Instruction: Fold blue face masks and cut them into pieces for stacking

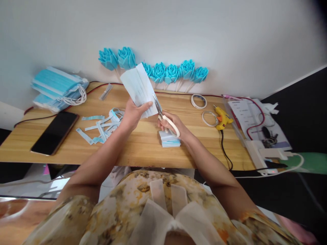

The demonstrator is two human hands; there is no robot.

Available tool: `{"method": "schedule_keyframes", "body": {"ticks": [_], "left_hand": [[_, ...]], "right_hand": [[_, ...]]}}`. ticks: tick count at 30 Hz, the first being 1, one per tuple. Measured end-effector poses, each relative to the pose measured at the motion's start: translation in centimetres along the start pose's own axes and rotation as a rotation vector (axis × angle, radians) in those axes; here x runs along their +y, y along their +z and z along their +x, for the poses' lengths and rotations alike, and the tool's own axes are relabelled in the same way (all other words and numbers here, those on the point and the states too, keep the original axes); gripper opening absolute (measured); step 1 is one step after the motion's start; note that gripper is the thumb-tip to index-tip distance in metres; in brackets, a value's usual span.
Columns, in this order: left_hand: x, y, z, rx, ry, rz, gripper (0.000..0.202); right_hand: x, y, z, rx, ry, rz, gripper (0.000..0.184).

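Above the desk (143,146), our left hand (133,114) gripping a mask (139,89), held upright; our right hand (170,124) closed on scissors (163,117), blades at the mask's edge; cut strips (102,126) left.

The head-worn camera looks forward and down, close over the left hand (133,115) and right hand (170,125), table (143,148) near, wall (230,34) far.
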State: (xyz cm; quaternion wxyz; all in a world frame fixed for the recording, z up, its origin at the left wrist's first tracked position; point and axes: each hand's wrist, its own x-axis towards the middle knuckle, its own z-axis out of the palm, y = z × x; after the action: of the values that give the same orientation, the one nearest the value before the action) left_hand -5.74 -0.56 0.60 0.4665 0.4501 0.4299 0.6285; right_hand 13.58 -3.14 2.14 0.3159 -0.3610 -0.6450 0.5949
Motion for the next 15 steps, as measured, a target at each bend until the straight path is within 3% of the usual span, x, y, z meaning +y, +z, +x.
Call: {"method": "schedule_keyframes", "body": {"ticks": [15], "left_hand": [[-0.1,0.39,-0.57,-0.003,-0.006,0.062,0.046]], "right_hand": [[-0.16,-0.02,0.12,0.023,0.012,-0.029,0.061]]}}
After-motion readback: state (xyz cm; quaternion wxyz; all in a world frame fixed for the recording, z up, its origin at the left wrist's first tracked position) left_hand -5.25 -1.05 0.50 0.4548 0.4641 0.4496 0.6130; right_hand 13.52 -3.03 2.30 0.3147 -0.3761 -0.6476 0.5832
